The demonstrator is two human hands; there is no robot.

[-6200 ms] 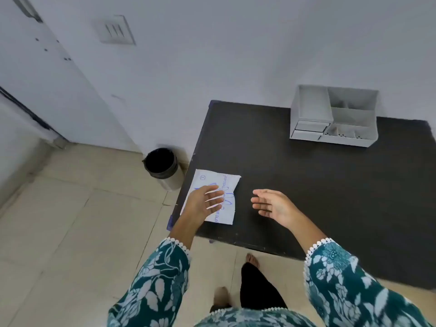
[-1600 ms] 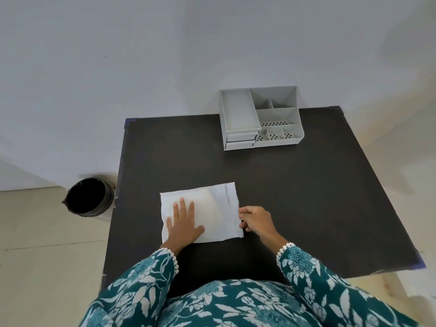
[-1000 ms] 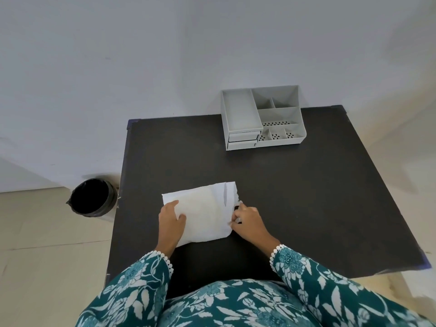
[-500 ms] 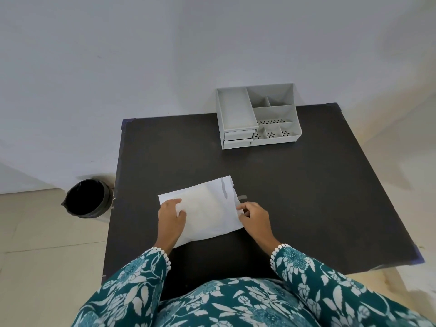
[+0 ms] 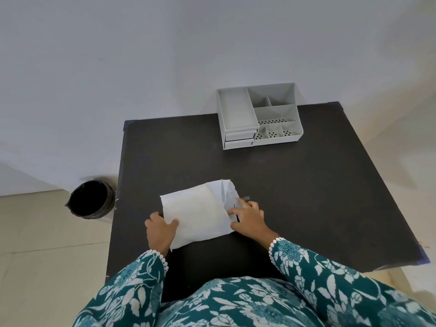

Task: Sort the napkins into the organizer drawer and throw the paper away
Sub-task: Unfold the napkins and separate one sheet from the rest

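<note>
She wears — rather, the person wears — a teal garment printed all over with white and pale leaves and flowers, some blooms shaded in lighter blue. The same fabric covers the torso [image 5: 236, 303] and both arms. The left sleeve [image 5: 132, 286] and the right sleeve [image 5: 330, 277] are long and end at the wrist, each cuff edged with a narrow white trim of small scalloped loops, like crochet or lace. Beyond the cuffs the left hand [image 5: 160, 230] and right hand [image 5: 250, 218] are bare, with no rings, bangles or watch showing.
</note>
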